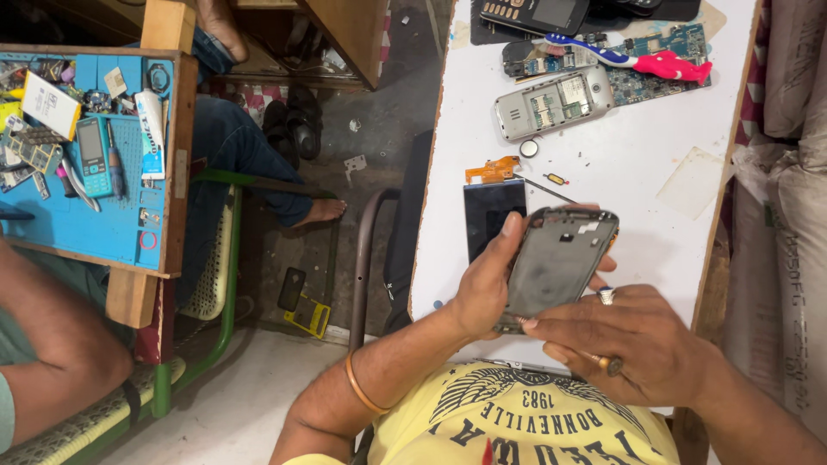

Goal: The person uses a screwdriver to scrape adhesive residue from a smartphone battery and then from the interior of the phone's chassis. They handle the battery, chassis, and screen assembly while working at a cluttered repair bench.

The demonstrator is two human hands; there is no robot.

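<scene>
I am holding a dark grey phone frame above the near part of the white desk, and much of it is being covered by my own fingers. My left hand is wrapping around its left edge, thumb lying up along the side, so that edge is hidden. My right hand is closing over the lower right corner, fingers curled tight, two rings showing; the frame's bottom end is disappearing under them. The frame is a flat, matt rectangle with rounded corners, and small cut-outs and a brassy rim are showing at its top.

Just behind it a glossy black screen panel is lying flat on the desk, its lower part blocked by my left hand, with an orange flex ribbon sticking out at its top. Farther off, a silver opened phone is lying beside a green circuit board and a toothbrush with a pink handle. The desk's far end is cut off by the picture edge.

To the left, well apart, another person's arm is resting near a blue work mat crowded with small parts too tiny to make out.
</scene>
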